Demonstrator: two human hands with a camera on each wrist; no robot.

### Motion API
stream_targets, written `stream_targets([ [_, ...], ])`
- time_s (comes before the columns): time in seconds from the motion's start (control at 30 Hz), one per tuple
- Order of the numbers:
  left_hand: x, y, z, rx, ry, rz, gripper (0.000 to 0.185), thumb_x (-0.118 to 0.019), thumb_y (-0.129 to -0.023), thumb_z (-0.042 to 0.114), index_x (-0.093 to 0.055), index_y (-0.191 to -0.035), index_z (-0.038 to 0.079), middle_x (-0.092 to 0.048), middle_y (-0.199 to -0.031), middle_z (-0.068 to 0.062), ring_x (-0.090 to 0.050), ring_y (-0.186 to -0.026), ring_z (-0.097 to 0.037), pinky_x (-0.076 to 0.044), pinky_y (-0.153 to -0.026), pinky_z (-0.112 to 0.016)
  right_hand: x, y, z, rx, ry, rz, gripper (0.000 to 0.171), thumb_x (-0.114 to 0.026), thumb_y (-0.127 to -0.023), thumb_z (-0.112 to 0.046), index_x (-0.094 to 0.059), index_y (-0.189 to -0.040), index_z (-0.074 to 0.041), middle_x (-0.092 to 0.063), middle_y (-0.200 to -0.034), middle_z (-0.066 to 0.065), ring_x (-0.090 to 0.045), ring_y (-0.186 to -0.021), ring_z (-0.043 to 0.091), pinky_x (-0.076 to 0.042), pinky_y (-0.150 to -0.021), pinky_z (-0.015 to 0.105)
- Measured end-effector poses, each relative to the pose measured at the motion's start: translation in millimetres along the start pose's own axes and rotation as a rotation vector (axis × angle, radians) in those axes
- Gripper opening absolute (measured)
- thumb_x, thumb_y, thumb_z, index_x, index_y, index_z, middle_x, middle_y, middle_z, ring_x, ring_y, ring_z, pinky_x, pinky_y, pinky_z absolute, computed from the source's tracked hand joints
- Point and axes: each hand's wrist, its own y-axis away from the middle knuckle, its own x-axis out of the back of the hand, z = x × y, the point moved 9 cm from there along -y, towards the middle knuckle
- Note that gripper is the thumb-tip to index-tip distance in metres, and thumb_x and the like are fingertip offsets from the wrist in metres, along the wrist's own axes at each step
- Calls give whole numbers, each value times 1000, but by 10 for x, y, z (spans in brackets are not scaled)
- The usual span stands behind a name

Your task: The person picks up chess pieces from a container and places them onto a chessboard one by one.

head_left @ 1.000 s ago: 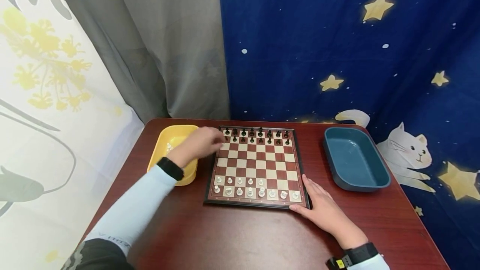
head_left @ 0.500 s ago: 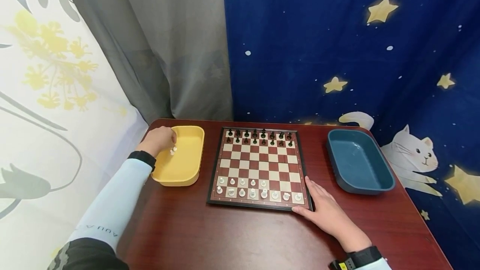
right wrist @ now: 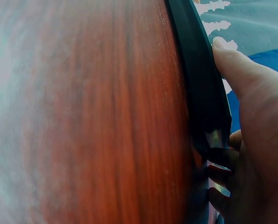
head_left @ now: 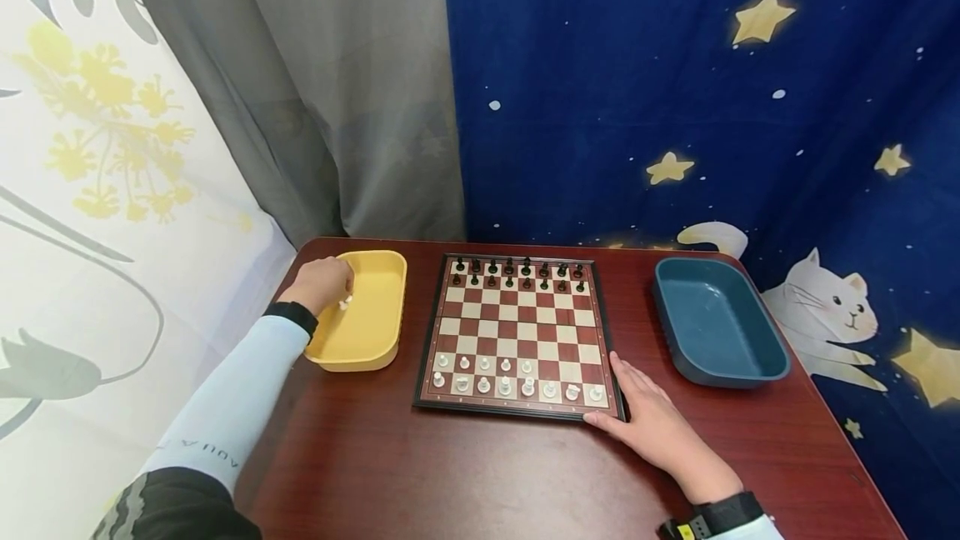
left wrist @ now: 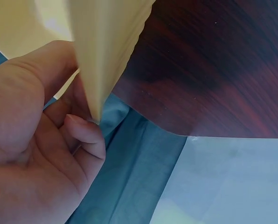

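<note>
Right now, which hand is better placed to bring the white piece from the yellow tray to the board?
Left. The left hand is at the yellow tray, fingers on the white piece. The right hand lies flat against the chessboard's near right corner, likely steadying it.

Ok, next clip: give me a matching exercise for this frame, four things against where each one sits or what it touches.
Things:
1. yellow tray
2. blue tray
3. left hand
4. right hand

Places:
A. resting against the near right corner of the chessboard
B. on the table, right of the chessboard
C. at the far left rim of the yellow tray, by a small white piece
D. on the table, left of the chessboard

Pairs: 1-D, 2-B, 3-C, 4-A
</note>
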Motion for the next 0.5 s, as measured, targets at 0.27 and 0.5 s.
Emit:
stream_targets([
  [0.27,3,5,-22,-4,28,15,22,-83,-93,6,-70,-76,13,-59,-78,-9,-57,-79,-31,-49,-77,-45,-1,1,2,-1,9,4,122,-72,-92,-78,-26,-173,1,-40,-170,31,-37,-156,52,-32,-121,73],
  [0.5,130,65,36,-68,76,99,26,-76,-93,1,-69,-72,15,-53,-73,-5,-52,-77,-28,-43,-74,-44,5,5,-17,-8,8,-2,122,-73,-92,-78,-26,-173,1,-40,-169,32,-37,-156,52,-33,-121,73],
])
